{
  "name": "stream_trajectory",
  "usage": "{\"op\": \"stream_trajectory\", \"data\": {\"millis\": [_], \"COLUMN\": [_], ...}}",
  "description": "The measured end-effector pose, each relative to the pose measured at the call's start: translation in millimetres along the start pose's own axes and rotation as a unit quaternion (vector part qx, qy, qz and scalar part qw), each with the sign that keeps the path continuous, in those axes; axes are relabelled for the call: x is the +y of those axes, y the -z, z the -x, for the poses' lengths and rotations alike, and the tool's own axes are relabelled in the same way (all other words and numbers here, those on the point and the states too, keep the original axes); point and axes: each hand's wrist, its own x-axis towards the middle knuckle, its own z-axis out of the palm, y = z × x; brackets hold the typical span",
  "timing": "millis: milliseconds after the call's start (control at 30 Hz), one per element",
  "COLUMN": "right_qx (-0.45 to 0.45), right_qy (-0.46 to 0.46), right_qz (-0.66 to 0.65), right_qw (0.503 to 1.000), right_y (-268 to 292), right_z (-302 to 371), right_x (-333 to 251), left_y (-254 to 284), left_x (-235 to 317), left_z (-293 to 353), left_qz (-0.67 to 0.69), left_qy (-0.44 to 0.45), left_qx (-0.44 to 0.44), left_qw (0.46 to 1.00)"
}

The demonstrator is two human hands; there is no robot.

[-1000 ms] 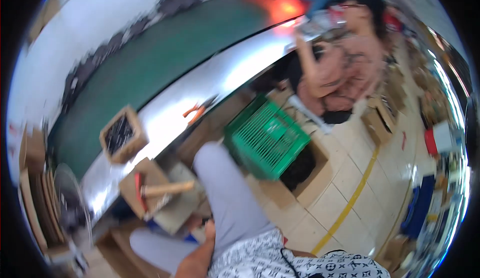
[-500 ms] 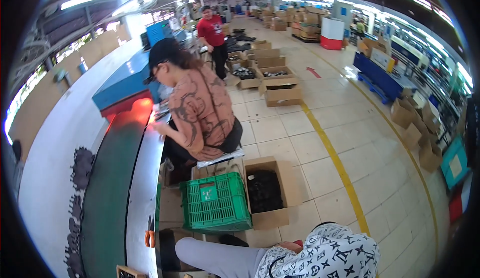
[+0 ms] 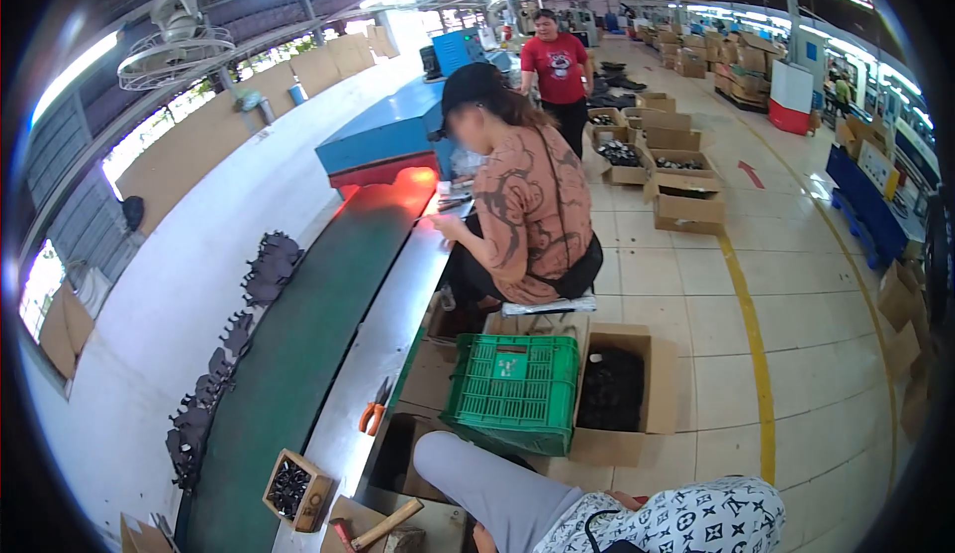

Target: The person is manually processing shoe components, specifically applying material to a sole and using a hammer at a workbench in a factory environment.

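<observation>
My right hand (image 3: 625, 499) shows only as a sliver of skin at my grey-trousered thigh, mostly covered by my white patterned sleeve. Its fingers are hidden. At the lower edge, a small patch of skin by my leg appears to be my left hand (image 3: 484, 539); most of it is cut off. Nearest to it lie a wooden-handled hammer (image 3: 388, 523) and a red-handled tool (image 3: 343, 535). A wooden box (image 3: 320, 503) of small black pieces stands on the metal ledge beside the green conveyor belt (image 3: 288, 354). Orange-handled pliers (image 3: 372, 417) lie farther along that ledge.
Black moulded parts (image 3: 269, 270) line the belt's far side. A co-worker (image 3: 527, 205) sits by the glowing red machine opening. Beyond my knee stand a green crate (image 3: 512, 384) and a carton (image 3: 661, 384) with black contents. Another person (image 3: 554, 71) stands behind.
My view has turned left, so the scene sits farther right. The wooden box shows more fully, and the hammer has come into sight. The pliers lie where they were.
</observation>
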Motion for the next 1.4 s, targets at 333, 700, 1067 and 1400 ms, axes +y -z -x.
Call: {"op": "stream_trajectory", "data": {"millis": [333,700,1067,1400], "right_qx": [-0.032,-0.020,0.077,0.036], "right_qy": [0.099,-0.084,-0.064,-0.122], "right_qz": [-0.103,0.003,0.239,0.309], "right_qw": [0.989,0.996,0.966,0.942], "right_y": [75,92,73,72], "right_z": [-25,-171,-220,-218], "right_x": [-101,-223,-215,-228], "left_y": [-1,71,185,178], "left_x": [17,100,277,248], "left_z": [54,121,127,113], "left_qz": [0.034,0.551,0.446,0.453], "left_qy": [0.011,-0.142,-0.341,-0.375], "left_qx": [0.038,0.129,0.549,0.492], "left_qw": [0.999,0.812,0.619,0.642]}}
